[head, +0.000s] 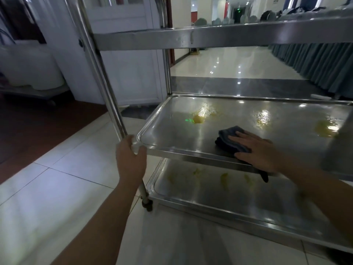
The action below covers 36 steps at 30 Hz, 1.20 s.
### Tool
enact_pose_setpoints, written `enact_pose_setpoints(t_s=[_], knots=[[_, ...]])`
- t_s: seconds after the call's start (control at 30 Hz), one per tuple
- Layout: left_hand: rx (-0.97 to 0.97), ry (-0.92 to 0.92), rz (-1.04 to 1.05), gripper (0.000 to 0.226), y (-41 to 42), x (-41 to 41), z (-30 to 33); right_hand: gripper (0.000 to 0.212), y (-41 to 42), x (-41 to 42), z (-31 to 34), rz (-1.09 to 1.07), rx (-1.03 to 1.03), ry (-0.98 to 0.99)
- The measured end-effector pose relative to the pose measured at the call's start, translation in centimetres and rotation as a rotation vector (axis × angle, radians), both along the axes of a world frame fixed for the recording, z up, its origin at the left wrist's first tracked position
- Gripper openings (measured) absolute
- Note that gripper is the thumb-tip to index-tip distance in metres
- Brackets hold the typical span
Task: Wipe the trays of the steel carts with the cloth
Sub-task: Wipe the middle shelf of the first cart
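A steel cart with three trays fills the view. Its middle tray (164,119) carries several yellow smears, one of them (198,118) near the far left. A folded dark blue cloth (228,137) lies on that tray near its front edge, and a corner hangs over the rim. My right hand (256,151) presses flat on the cloth with straight fingers. My left hand (130,156) grips the cart's front left post (107,88) at the corner of the middle tray. The bottom tray (210,196) also shows yellow streaks. The top tray (191,38) is seen from below.
A white door (133,73) and a white container (32,67) on a low trolley stand to the left. Shiny tiled floor stretches behind the cart, with grey-blue skirted tables (313,62) along the right. A caster (148,204) sits under the left post.
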State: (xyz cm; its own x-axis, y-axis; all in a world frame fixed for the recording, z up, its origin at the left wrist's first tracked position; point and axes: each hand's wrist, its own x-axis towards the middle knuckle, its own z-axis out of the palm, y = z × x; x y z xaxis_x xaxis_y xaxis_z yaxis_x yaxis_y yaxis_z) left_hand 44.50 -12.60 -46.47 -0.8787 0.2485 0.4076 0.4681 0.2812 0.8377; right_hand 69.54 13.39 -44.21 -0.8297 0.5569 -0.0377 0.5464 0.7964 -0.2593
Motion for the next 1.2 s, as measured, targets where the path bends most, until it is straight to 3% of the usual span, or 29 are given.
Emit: enact_pose_setpoints(t_s=[0.1,0.17,0.27,0.37,0.5,0.77,1.0,1.2], knots=[[0.186,-0.255,0.119,0.063,-0.5,-2.0,0.1,0.064,0.5,1.1,-0.2,0.015,0.049,-0.002],[0.204,-0.395,0.010,0.075,-0.8,-2.7,-0.1,0.060,0.4,1.1,0.0,0.062,0.021,0.008],[0.217,-0.467,-0.177,0.061,-0.7,-3.3,-0.2,0.053,-0.6,0.2,0.6,0.181,-0.102,0.037],[0.267,-0.503,-0.174,0.051,-0.8,-4.5,-0.3,0.054,-2.6,-2.7,0.7,0.287,-0.136,0.065],[0.290,-0.510,-0.159,0.040,-0.8,-5.8,-0.6,0.056,-5.5,-9.8,0.3,0.313,-0.118,0.069],[0.272,-0.444,-0.062,0.043,-0.2,-6.4,-2.0,0.056,-12.9,-25.6,0.2,0.333,-0.028,0.022],[0.225,-0.369,-0.101,0.040,-0.2,-7.7,-1.9,0.050,-11.8,-27.5,0.0,0.383,0.071,-0.060],[0.226,-0.382,-0.024,0.034,0.9,-7.1,-1.4,0.056,-12.2,-28.3,-0.7,0.201,-0.020,0.012]])
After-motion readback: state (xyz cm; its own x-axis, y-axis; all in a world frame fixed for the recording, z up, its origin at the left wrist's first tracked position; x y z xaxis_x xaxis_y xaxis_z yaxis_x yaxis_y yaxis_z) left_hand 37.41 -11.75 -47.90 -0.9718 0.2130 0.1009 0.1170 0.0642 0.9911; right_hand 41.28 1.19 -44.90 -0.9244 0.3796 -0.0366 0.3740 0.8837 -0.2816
